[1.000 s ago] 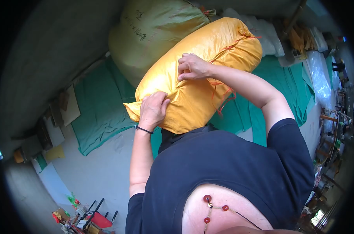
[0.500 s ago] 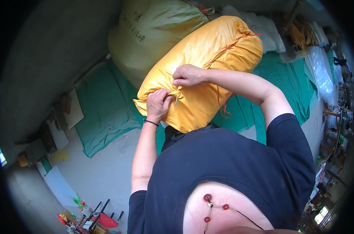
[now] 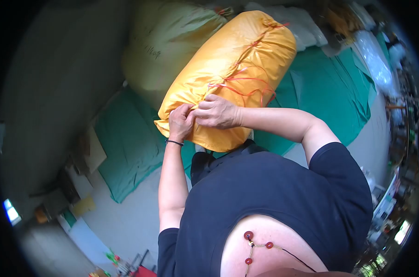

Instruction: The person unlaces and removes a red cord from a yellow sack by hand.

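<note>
A full yellow woven sack point(image 3: 228, 55) lies slantwise before me, its long seam laced with red cord point(image 3: 251, 85) that trails loose over the side. My left hand point(image 3: 181, 122), a dark band at the wrist, is closed on the sack's cloth near its lower left end. Right beside it, my right hand point(image 3: 217, 112) is closed at the same fold, fingers bent. Whatever is between the right fingertips is too small to make out. The two hands touch or nearly touch.
Behind the yellow sack stands a large olive sack point(image 3: 158, 51) with dark writing. Green cloth point(image 3: 131, 143) covers the floor on both sides. Clear plastic bags point(image 3: 376, 60) lie at the upper right, and a red stool point(image 3: 144, 271) is at the bottom left.
My right hand has come down and left to meet my left hand. The red cord now loops out more widely across the sack. The view has shifted slightly.
</note>
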### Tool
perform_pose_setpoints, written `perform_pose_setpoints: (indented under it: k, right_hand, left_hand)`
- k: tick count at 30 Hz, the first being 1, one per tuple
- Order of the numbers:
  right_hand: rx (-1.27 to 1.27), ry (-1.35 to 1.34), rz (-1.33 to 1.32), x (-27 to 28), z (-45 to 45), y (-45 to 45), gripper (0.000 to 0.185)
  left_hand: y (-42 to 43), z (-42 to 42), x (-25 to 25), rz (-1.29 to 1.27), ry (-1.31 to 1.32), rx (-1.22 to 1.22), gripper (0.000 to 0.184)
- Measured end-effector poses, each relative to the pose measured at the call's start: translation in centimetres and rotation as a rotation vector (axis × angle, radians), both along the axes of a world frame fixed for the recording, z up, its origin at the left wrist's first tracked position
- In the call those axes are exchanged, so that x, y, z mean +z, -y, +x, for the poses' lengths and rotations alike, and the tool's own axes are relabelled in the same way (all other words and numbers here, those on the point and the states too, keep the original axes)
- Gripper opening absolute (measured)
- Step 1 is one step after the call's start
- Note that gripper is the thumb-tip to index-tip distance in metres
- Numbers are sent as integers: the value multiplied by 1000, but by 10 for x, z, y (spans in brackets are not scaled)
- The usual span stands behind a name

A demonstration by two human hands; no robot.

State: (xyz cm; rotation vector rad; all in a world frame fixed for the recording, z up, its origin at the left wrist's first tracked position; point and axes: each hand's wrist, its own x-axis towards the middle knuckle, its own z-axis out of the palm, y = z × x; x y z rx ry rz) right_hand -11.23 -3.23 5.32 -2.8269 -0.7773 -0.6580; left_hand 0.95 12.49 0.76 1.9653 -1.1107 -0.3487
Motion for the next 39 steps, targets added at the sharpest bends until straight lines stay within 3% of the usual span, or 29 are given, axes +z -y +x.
perform_pose_setpoints:
  k: [6, 9, 13, 15, 16, 17, 18, 19, 20, 21, 23, 25, 30, 32, 34, 36, 39]
  right_hand:
    - [-226, 93, -136, 0, -3, -25, 4]
    - [-32, 179, 117, 26, -17, -69, 6]
    - [139, 350, 470, 154, -50, -171, 23]
    - [-59, 450, 802, 190, -71, -173, 22]
    - [-163, 494, 1004, 201, -86, -174, 20]
    - [-322, 517, 1252, 204, -109, -177, 16]
    - [-314, 640, 1319, 220, -125, -178, 12]
    - [-70, 663, 1532, 244, -153, -184, 10]
    - [189, 692, 1728, 268, -182, -191, 8]
    - [-55, 847, 1477, 298, -222, -211, 7]
    - [7, 1045, 1373, 354, -314, -249, 9]
    - [-166, 1295, 1117, 390, -377, -277, 8]
    - [-778, 1657, 638, 422, -445, -251, 12]
    - [-953, 1702, 575, 420, -458, -223, 16]
    - [-1053, 1715, 576, 416, -470, -188, 19]
    - [-1111, 1713, 623, 410, -487, -150, 23]
    - [-1157, 1708, 762, 392, -521, -96, 28]
  left_hand:
    - [-7, 15, -12, 55, -86, -119, 14]
    - [-6, 24, -23, -68, -172, -224, 17]
    - [-10, 20, -10, 140, 59, -180, 28]
    - [-15, -3, 30, 2, 437, -84, 54]
    - [-16, -7, 37, -117, 477, -227, 71]
    - [-18, -20, 60, -205, 600, -321, 65]
    - [-14, -24, 65, -250, 552, -514, 61]
    - [-11, -28, 70, -291, 499, -707, 57]
    - [-12, -36, 83, -461, 577, -690, 33]
    - [-13, -37, 87, -466, 547, -736, 25]
    - [-18, -35, 89, -454, 481, -834, 11]
    - [-35, -35, 86, -513, 365, -1008, 9]
    - [-43, -60, 120, -489, 248, -998, 10]
    - [-40, -62, 114, -281, 217, -976, 14]
    - [-62, -37, 122, -131, -123, -799, 16]
    - [-95, 4, 134, -128, -64, -759, 19]
    - [-122, 7, 150, -176, -274, -769, 20]
